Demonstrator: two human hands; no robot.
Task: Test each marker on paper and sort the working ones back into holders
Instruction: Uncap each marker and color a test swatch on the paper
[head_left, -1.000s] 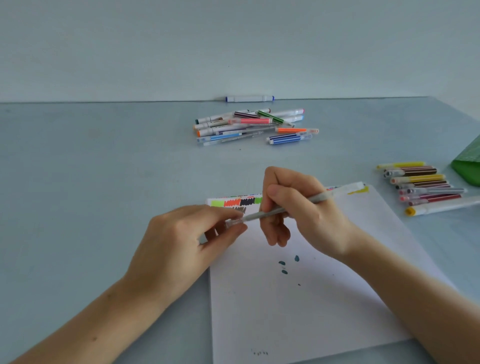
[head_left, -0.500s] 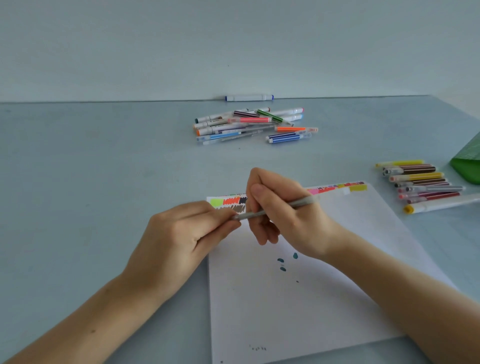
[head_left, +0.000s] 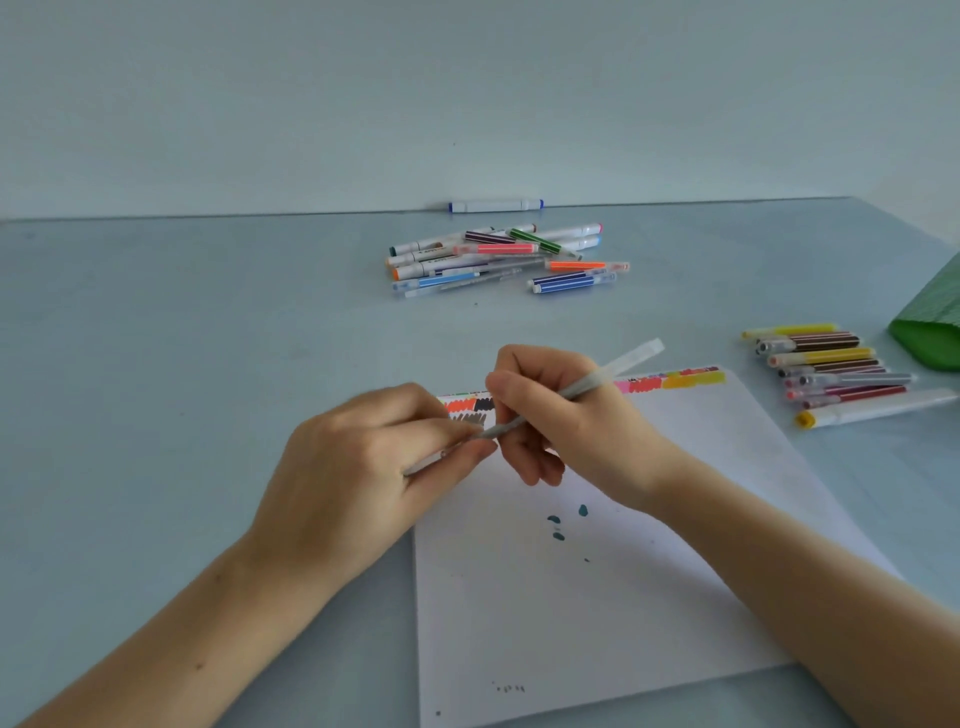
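Observation:
A thin pale grey marker (head_left: 613, 371) slants over the top of the white paper (head_left: 597, 597). My right hand (head_left: 561, 421) grips its barrel, the rear end sticking up to the right. My left hand (head_left: 363, 467) pinches the marker's lower left end, where the cap or tip is hidden between thumb and fingers. The paper carries a row of coloured test scribbles (head_left: 670, 382) along its top edge and a few teal dots (head_left: 558, 527) in the middle.
A loose pile of several markers (head_left: 498, 257) lies at the back centre, with one white marker (head_left: 496, 205) against the wall. A neat row of markers (head_left: 831, 371) sits at the right beside a green holder (head_left: 930, 332).
My right hand has drawn the marker a little down and left and back, and its pale rear end shows again past my knuckles. My left hand keeps pinching the lower end.

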